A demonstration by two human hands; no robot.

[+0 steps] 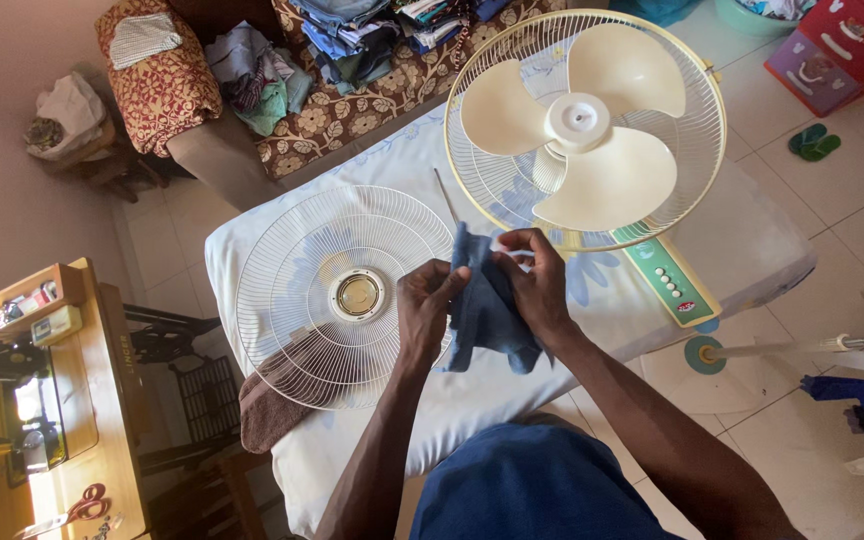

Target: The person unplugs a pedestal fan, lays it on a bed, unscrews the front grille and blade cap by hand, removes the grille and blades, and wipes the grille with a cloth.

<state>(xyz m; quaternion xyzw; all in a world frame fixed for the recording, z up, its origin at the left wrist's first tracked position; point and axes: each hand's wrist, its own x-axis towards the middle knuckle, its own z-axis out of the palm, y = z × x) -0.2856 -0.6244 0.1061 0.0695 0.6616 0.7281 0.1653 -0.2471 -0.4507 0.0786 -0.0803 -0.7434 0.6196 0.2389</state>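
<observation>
Both hands grip a dark blue cloth (487, 320) above a white mattress (742, 240). My left hand (425, 310) pinches its left side, my right hand (540, 285) holds its upper right. To the left lies a detached white fan grille (292, 260) with a round centre badge. Behind my hands lies a fan (582, 125) with cream blades inside its rear cage, and a green control panel (667, 282) with several white buttons. A thin rod (445, 196) lies between grille and fan.
A brown towel (267, 405) hangs off the mattress edge. A sewing machine table (42, 400) stands at left. A patterned sofa (352, 105) piled with clothes sits behind. The fan's round base and pole (752, 352) lie on the tiled floor at right. Green slippers (814, 142) lie further back.
</observation>
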